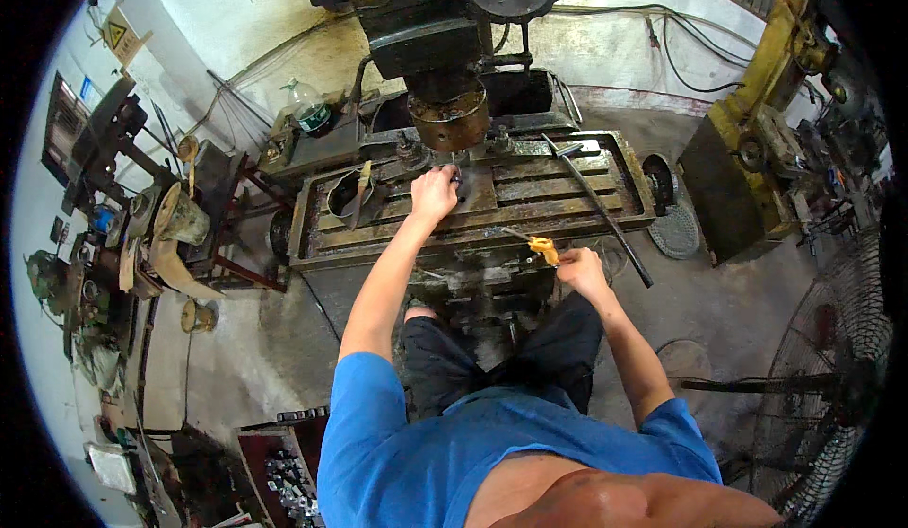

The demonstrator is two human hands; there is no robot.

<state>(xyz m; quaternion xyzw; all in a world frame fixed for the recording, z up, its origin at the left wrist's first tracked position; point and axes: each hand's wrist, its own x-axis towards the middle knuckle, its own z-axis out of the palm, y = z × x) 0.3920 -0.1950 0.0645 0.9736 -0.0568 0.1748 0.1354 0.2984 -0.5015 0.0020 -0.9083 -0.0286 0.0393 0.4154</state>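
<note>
My left hand [434,197] reaches over the slotted milling machine table [525,194], just below the round cutter head [449,121]. Its fingers are closed around a small dark piece that is mostly hidden. In front of the table's near edge, my right hand [583,272] grips a yellow-orange air blow gun [544,250], whose thin nozzle points left toward the table. A round cut-open can [342,197] stands on the table left of my left hand, with a brush [363,185] in or against it. Dark clamps [411,152] sit beside the cutter head.
A long dark bar [605,214] lies across the table's right side and sticks out over its front edge. A clear bottle [307,107] stands back left. A large fan [832,377] is at right; a box of metal parts [288,483] is low left. Beyond is a yellow machine [728,164].
</note>
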